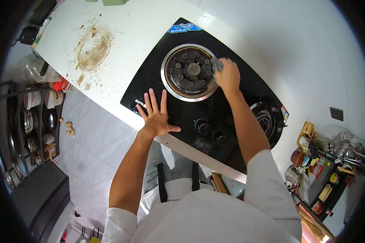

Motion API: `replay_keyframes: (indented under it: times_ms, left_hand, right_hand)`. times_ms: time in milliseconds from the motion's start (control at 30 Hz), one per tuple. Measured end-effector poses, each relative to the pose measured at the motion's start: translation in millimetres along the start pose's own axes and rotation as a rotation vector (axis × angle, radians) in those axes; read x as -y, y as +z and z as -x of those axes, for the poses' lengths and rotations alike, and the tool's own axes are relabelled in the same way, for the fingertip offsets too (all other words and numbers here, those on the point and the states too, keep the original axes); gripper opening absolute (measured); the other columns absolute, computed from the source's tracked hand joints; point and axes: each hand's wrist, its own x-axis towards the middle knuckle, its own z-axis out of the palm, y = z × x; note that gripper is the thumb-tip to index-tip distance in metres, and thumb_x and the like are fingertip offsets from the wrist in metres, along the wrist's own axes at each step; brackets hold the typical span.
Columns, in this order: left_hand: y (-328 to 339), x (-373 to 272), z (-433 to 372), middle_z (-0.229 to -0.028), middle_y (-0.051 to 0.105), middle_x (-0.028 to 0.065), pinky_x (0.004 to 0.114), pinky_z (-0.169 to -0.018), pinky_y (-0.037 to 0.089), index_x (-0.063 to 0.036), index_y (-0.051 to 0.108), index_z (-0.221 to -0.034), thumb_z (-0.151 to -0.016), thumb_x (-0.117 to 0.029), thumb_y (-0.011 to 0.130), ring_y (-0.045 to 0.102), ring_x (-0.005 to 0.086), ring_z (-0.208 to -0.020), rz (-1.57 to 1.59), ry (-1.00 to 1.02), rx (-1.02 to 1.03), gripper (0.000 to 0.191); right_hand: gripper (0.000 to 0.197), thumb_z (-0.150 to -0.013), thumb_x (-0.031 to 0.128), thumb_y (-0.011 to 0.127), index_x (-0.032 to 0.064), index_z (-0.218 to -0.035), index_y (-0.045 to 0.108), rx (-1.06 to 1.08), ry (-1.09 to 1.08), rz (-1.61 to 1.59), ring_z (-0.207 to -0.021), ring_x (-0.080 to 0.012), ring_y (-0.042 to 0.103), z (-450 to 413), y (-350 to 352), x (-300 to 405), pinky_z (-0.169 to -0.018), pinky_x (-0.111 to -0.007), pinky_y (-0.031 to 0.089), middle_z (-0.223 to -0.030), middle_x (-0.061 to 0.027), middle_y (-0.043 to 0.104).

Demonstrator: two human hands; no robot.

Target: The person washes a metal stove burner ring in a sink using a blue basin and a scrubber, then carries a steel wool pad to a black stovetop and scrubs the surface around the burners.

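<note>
My right hand [229, 74] grips a grey metal scouring pad [218, 64] and presses it on the right side of the steel rim [170, 92] around a burner. Inside that ring, the burner [194, 69] and its pan are coated with brown and black grime. My left hand [157, 119] lies flat with fingers spread on the front left edge of the black glass gas cooktop [185, 111], holding nothing. Two control knobs [203, 127] sit between my arms. The second burner [265, 120] is partly hidden by my right forearm.
Brown grease stains in a ring [94, 50] mark the white countertop [130, 36] at left. A rack of pots and lids [33, 121] stands on the left over a tiled floor [88, 145]. Jars, ladles and seasonings crowd a shelf [314, 185] at right. A wall socket [336, 114] is nearby.
</note>
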Motion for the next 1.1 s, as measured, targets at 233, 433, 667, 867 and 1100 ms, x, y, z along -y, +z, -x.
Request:
replay_keyframes:
  times_ms: [233,433,667,867,1100]
  left_hand:
    - [5.5,7.0,2.9,-0.161,-0.032,0.0274,0.076,-0.113,-0.006,-0.0227,-0.019,-0.161,-0.054,-0.061,0.094,-0.027,0.0465,-0.15,-0.005,-0.011,-0.007,0.16]
    - [6.3,4.5,1.0,-0.161,-0.032,0.0274,0.075,-0.113,-0.007,-0.0226,-0.018,-0.161,-0.052,-0.064,0.093,-0.027,0.0476,-0.15,-0.018,-0.009,-0.034,0.162]
    - [-0.9,-2.3,2.5,-0.159,-0.033,0.0319,0.075,-0.112,-0.008,-0.0181,-0.02,-0.161,-0.056,-0.06,0.093,-0.028,0.049,-0.149,-0.058,-0.002,-0.001,0.16]
    - [4.8,0.6,0.7,-0.159,-0.032,0.0317,0.074,-0.113,-0.008,-0.0192,-0.02,-0.161,-0.053,-0.063,0.093,-0.028,0.0495,-0.149,-0.054,-0.026,-0.011,0.162]
    - [2.6,1.2,3.0,-0.159,-0.034,0.0298,0.076,-0.112,-0.007,-0.0204,-0.022,-0.16,-0.055,-0.059,0.094,-0.028,0.0487,-0.149,-0.027,-0.006,-0.01,0.161]
  right_hand:
    - [0.043,-0.074,0.012,0.081,0.0018,-0.114,0.067,0.092,0.073,-0.058,-0.107,-0.0375,0.061,83.2,-1.8,23.0,-0.093,-0.046,0.051,-0.11,-0.0158,0.066]
    - [0.041,-0.083,0.024,0.078,0.0082,-0.119,0.066,-0.009,0.229,-0.13,-0.103,-0.038,0.066,43.3,2.6,-4.3,-0.09,-0.047,0.053,-0.108,-0.0153,0.07]
    - [0.037,-0.094,0.037,0.067,0.0152,-0.123,0.065,-0.124,0.281,-0.269,-0.103,-0.0358,0.068,-16.5,-3.5,-15.1,-0.089,-0.047,0.054,-0.111,-0.0131,0.069]
    - [0.028,-0.09,0.024,0.072,0.0149,-0.117,0.072,-0.078,0.187,-0.206,-0.104,-0.0306,0.065,48.1,7.9,18.4,-0.09,-0.042,0.053,-0.11,-0.0079,0.064]
    - [0.028,-0.087,0.023,0.075,0.0138,-0.114,0.072,0.063,0.166,-0.151,-0.102,-0.0303,0.066,65.6,-9.3,16.5,-0.086,-0.043,0.054,-0.106,-0.0079,0.065]
